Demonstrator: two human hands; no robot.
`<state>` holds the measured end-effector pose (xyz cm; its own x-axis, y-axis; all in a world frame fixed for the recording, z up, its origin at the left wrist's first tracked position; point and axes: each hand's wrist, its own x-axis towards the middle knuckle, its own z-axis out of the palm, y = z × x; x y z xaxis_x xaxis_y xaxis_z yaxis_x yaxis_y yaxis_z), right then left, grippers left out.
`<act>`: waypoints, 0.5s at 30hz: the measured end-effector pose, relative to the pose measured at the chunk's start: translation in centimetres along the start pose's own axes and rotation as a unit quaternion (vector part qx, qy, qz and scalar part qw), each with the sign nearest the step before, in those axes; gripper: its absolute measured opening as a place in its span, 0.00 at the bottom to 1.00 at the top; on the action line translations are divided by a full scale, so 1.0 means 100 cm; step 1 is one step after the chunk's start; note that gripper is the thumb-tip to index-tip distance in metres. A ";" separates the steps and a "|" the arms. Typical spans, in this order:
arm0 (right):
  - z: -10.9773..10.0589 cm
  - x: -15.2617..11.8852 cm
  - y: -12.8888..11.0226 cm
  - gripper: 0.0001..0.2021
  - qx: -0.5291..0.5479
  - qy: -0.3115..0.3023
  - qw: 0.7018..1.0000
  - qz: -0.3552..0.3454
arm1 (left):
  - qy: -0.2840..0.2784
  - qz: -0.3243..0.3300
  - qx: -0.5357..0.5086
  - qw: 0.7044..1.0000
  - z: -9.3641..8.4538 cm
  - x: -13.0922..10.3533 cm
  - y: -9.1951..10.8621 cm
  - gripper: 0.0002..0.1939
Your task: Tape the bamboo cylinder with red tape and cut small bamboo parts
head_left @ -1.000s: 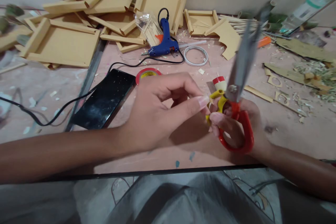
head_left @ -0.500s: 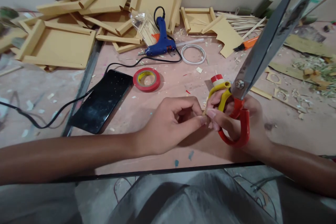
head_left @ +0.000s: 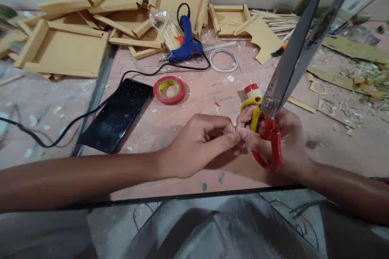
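Note:
Large scissors [head_left: 271, 107] with a yellow and a red handle hang on my right hand [head_left: 273, 137], their blades slightly parted and pointing up and away. My left hand [head_left: 203, 141] is closed in a pinch, its fingertips meeting those of my right hand. A tiny pale piece shows between the fingertips, mostly hidden. Just beyond my right hand stands a small red and white cylinder [head_left: 251, 90]. Left of it on the table lie a roll of red tape [head_left: 181, 94] and a black phone [head_left: 118, 115].
A blue glue gun [head_left: 187, 44] with a black cable lies behind the red tape, beside a white tape ring [head_left: 212, 61]. Yellow card trays [head_left: 67, 48] are piled at the back left. Shavings [head_left: 369, 77] and sticks [head_left: 278, 22] lie to the right and back.
The scissors have tilted and shifted slightly left and down with my right hand. The fingertips of both hands have come closer together, and less of the pale piece shows.

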<state>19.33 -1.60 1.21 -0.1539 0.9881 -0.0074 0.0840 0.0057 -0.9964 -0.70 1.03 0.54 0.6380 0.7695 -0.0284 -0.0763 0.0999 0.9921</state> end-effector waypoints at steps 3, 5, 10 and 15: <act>0.001 0.000 -0.001 0.15 0.012 -0.005 1.000 0.007 | -0.008 0.015 0.013 1.000 0.000 0.002 0.002 0.14; 0.000 0.000 -0.001 0.14 0.017 -0.011 1.000 0.010 | -0.004 0.029 0.030 0.999 -0.001 0.003 0.002 0.14; -0.010 0.001 -0.001 0.15 -0.019 -0.057 0.998 -0.008 | 0.056 0.081 0.059 0.993 -0.006 0.001 0.007 0.15; -0.014 0.001 -0.005 0.20 -0.067 -0.151 0.986 -0.012 | 0.126 0.162 0.116 0.972 -0.013 0.001 0.022 0.14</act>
<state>20.68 -1.31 1.83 -0.4422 0.8964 -0.0289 0.2036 0.0689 -0.9766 -1.79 2.15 2.59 0.4000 0.8695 0.2899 -0.0485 -0.2957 0.9540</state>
